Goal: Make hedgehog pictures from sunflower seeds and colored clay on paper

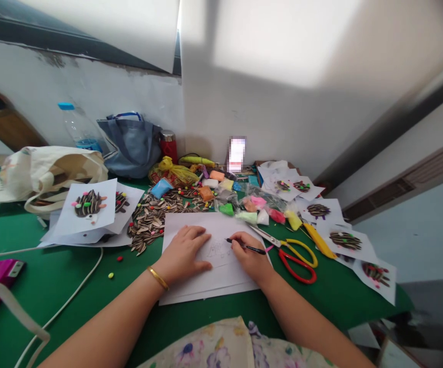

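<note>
through the head camera i have the left hand (186,253) palm down on the white paper (221,278), thumb spread away from the fingers and nothing gripped, a gold bracelet (158,278) around its wrist. well apart from it, my right hand (249,258) is pinched around a black pen (256,250), whose tip points toward the left hand, at a faint line drawing (216,249) lying on the paper between the two hands. just to the right of my right hand i see scissors (281,243) with one yellow and one red handle, and past them a yellow cutter (319,240). beyond the left hand spreads a heap of striped seeds (150,222); beyond the right, small bags of coloured clay (260,203). farther out, decorated cards (91,197) are stacked left of the left hand, and more seed-covered cards (346,240) line the right hand's far side.
</note>
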`<state>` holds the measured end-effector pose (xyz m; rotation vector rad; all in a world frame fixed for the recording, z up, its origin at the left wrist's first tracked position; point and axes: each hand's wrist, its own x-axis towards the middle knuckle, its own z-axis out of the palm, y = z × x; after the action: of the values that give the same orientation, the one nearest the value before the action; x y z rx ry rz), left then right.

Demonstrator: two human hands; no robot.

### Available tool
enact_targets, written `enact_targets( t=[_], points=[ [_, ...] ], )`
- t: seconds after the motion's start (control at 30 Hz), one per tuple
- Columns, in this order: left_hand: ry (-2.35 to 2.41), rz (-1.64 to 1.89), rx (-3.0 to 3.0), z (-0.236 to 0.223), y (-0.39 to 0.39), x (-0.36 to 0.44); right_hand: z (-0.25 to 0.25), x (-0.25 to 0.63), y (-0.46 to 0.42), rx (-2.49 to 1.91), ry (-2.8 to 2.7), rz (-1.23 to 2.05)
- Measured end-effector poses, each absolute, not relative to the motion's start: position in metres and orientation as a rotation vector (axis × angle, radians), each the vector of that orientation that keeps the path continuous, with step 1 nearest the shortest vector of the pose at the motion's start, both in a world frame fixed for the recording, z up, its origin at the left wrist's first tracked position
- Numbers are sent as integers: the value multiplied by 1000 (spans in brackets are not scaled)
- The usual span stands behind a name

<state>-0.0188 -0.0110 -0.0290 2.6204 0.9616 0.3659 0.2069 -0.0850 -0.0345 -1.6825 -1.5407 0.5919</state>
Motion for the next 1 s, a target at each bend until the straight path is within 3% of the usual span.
enact_targets(
  t=[1.0],
  points=[
    [952,385,2610,-30,-11,-20,-36,207,-84,-1694,-1553,542]
  ],
)
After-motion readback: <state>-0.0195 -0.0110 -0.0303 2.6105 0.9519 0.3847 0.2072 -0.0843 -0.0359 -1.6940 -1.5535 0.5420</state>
